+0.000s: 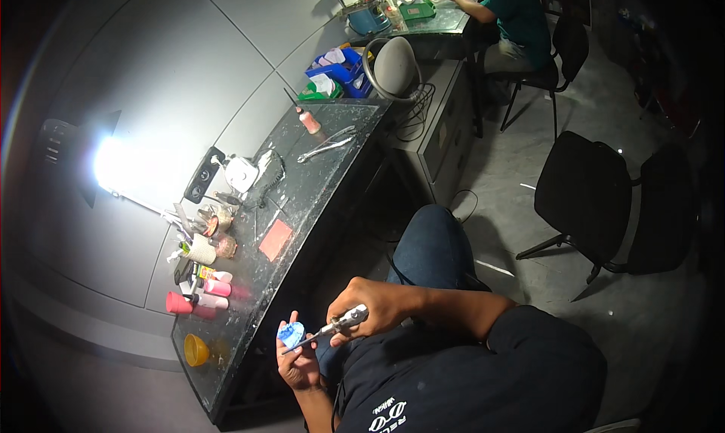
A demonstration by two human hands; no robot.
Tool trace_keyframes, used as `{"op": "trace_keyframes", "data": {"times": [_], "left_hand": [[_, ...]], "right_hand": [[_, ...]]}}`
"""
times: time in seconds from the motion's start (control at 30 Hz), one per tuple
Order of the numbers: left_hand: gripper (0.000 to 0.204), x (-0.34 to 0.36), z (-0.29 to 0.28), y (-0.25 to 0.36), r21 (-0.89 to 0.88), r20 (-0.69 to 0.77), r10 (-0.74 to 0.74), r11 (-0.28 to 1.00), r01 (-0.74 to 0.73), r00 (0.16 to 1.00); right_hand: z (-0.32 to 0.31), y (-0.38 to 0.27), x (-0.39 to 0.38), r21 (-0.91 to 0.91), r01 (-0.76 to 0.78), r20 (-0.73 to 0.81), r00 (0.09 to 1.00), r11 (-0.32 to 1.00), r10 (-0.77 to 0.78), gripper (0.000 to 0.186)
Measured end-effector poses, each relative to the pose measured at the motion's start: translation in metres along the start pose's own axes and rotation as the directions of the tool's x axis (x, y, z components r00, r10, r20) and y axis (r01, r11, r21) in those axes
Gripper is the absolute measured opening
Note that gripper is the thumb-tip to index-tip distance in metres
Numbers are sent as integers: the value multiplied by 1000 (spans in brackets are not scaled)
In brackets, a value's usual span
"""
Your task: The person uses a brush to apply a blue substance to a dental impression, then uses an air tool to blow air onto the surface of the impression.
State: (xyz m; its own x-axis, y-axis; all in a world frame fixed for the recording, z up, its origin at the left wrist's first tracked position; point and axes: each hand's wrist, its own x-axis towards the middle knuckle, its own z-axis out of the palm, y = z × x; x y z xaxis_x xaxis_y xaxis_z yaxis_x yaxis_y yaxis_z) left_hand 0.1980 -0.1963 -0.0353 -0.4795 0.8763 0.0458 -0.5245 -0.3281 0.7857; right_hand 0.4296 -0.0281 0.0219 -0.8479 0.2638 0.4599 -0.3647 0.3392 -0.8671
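Note:
Close to the table's near edge, my left hand (300, 371) is closed around a small blue dental cast (289, 333), with some fingers showing behind it. My right hand (364, 303) grips a tool with a thick, shiny silver handle (349, 318) and a thin dark shaft. The shaft points down and left, its end just below the cast, near the left fingers. Whether the tip touches the cast I cannot tell. A pink rectangular sheet (276, 240) lies on the dark table (313, 195) beyond my hands.
A yellow bowl (196, 350), pink cups (179, 303) and jars of tools line the table's wall side under a bright lamp (112, 165). Farther off are pliers (326, 147), a bottle (308, 121) and blue bins (343, 72). A black chair (581, 199) stands right; another person (517, 25) sits behind.

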Motion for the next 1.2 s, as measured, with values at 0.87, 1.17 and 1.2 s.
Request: {"op": "trace_keyframes", "data": {"times": [0.87, 1.17, 1.2], "left_hand": [[71, 3, -7, -5, 45, 75, 41, 998, -44, 996], [71, 2, -7, -3, 40, 107, 44, 998, -48, 993], [71, 2, -6, -3, 41, 108, 46, 998, -51, 993]], "right_hand": [[1, -1, -1, -7, 10, -5, 1000, 1000, -10, 22], [2, -1, -1, -23, 10, -14, 1000, 1000, -10, 24], [2, -1, 0, -23, 13, -14, 1000, 1000, -13, 24]]}}
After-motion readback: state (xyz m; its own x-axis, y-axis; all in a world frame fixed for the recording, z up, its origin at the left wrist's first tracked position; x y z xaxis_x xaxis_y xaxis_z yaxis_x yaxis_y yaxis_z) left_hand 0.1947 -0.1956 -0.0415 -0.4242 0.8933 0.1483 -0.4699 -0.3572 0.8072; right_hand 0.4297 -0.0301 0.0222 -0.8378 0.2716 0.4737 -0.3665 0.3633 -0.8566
